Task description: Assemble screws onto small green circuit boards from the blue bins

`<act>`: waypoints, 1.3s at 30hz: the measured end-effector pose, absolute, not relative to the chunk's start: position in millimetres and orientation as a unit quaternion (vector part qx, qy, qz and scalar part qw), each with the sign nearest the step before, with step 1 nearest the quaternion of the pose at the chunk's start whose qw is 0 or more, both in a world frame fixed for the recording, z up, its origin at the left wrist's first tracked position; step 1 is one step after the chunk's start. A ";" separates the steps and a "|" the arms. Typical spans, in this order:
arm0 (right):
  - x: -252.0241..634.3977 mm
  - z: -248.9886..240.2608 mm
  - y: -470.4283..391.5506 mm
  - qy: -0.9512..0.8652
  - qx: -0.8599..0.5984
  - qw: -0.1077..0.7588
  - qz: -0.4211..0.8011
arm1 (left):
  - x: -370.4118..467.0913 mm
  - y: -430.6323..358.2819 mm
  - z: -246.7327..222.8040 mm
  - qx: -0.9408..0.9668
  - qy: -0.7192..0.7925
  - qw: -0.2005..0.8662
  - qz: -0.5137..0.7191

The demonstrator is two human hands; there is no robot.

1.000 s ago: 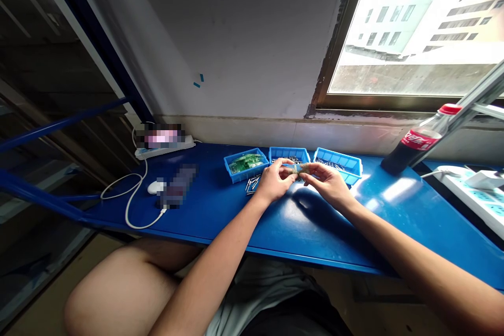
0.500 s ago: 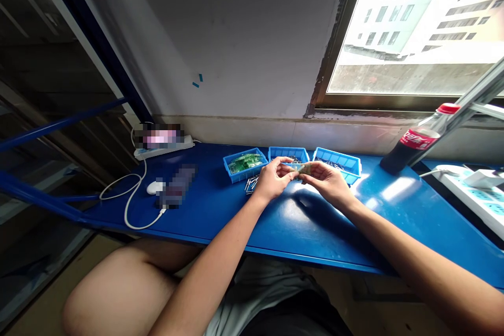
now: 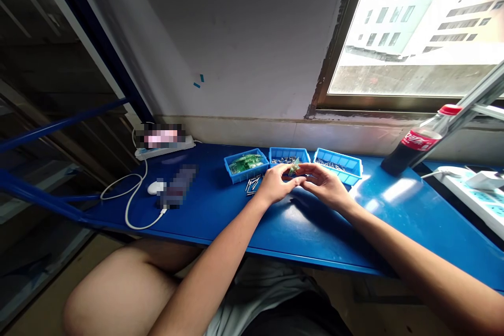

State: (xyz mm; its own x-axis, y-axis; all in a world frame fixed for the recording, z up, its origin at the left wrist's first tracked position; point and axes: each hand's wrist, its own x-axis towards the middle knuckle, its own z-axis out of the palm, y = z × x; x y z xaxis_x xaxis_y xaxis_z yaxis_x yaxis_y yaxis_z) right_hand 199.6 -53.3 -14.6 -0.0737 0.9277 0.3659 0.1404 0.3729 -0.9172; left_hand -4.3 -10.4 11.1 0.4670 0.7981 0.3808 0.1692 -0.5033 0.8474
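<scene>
A small greenish, partly see-through piece point(image 3: 294, 168) sits between the fingertips of my two hands, above the blue table; its exact kind is too small to make out. My left hand point(image 3: 275, 185) pinches it from the left, thumb and fingers curled. From the right, my right hand point(image 3: 323, 185) closes on it too, and the two thumbs meet below it. Just behind the hands stands the middle blue bin point(image 3: 290, 152), with small metal parts in it. The left blue bin point(image 3: 246, 174) holds green plastic pieces. Thin dark metal pins or screws lie in the right blue bin point(image 3: 350, 167).
Several metal pins point(image 3: 252, 185) lie on the blue table point(image 3: 220, 215) left of my left hand. A cola bottle point(image 3: 416, 142) and a white power strip point(image 3: 478, 197) are on the right. At left are a blurred phone-like object point(image 3: 179, 186) and white cable point(image 3: 128, 210).
The greenish piece has been turned up and now shows above my fingertips. My fingers have shifted around it, and the thumbs have come together below.
</scene>
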 end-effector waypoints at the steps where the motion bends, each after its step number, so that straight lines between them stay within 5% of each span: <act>1: 198.7 -14.3 -53.7 -0.633 -0.422 0.535 0.367 | -4.9 -9.2 10.9 0.756 0.334 0.380 0.415; 22: 207.2 0.3 -53.7 -0.594 -0.488 0.519 0.374 | -2.5 -8.3 10.0 0.689 0.326 0.477 0.437; 39: 203.1 1.9 -56.6 -0.564 -0.494 0.568 0.339 | -2.9 -12.2 13.2 0.739 0.340 0.380 0.440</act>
